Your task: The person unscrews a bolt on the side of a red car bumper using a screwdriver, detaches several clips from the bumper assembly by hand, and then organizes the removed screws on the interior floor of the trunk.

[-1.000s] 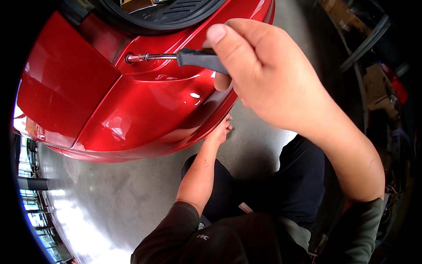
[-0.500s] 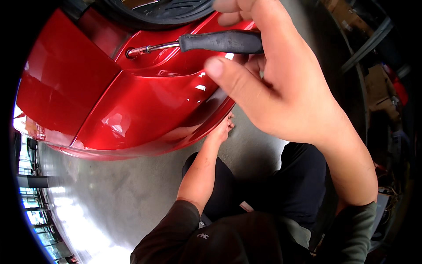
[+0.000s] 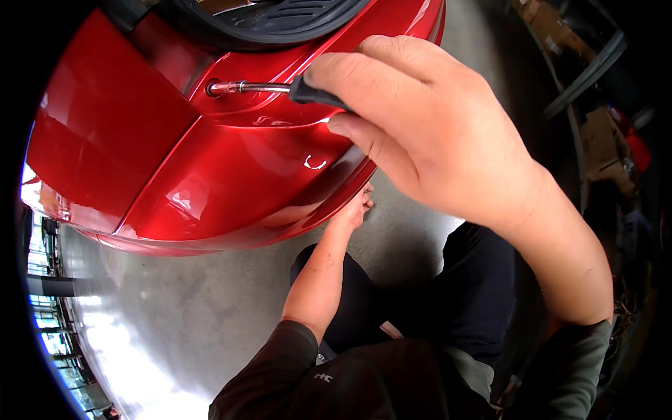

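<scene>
My right hand [image 3: 420,119] is closed around the black handle of a nut driver [image 3: 318,94], fingers over the top and thumb below. Its metal shaft points left, and the socket end [image 3: 222,87] sits in a small round recess in a glossy red car bumper [image 3: 238,182]. Most of the handle is hidden by the hand. Lower down, my left hand [image 3: 360,204] is at the bumper's bottom edge, partly covered by it. Its fingers look curled, and what they hold, if anything, is out of sight.
Above the bumper is a black-rimmed opening [image 3: 280,28]. A panel seam runs down the red bodywork at left. Grey concrete floor [image 3: 189,301] lies below. Along the right stand shelving with cardboard boxes [image 3: 602,143] and a metal strut [image 3: 588,73].
My right hand has gone from loose, spread fingers beside the nut driver to a grip around its handle. The handle has tilted slightly downward. My left hand has stayed in place.
</scene>
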Tool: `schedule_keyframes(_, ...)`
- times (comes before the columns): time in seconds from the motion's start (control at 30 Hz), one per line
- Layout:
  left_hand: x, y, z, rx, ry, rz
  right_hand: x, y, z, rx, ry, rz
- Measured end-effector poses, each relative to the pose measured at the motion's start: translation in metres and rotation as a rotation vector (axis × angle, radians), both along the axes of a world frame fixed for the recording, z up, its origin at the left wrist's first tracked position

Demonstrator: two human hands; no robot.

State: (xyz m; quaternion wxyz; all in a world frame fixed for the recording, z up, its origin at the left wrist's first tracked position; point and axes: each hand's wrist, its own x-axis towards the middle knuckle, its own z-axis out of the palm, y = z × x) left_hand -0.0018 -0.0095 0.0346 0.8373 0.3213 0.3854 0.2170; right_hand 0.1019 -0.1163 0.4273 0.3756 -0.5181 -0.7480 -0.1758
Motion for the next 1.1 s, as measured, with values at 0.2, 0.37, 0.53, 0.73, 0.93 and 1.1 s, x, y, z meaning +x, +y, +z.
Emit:
schedule_keyframes(0.2,0.001,0.003,-0.005,0.0,-0.004,-0.055,-0.006,-0.002,0.024,-0.423,0.671,0.123)
schedule_keyframes(0.37,0.0,0.002,0.007,-0.011,-0.018,-0.066,-0.012,-0.008,0.037,-0.873,1.43,0.183)
schedule_keyframes(0.53,0.003,0.004,-0.011,-0.025,-0.025,-0.046,-0.001,-0.002,0.018,-0.394,0.412,0.071)
schedule_keyframes(0.73,-0.012,0.02,-0.036,0.004,-0.044,-0.104,-0.007,0.001,0.035,-0.192,-0.16,-0.106)
schedule_keyframes(0.93,0.002,0.002,0.006,-0.007,-0.013,-0.093,0.0,-0.002,0.044,-0.908,1.018,-0.035)
schedule_keyframes(1.1,0.003,0.008,-0.019,0.012,-0.004,-0.042,0.008,0.012,0.018,-0.062,0.182,0.122)
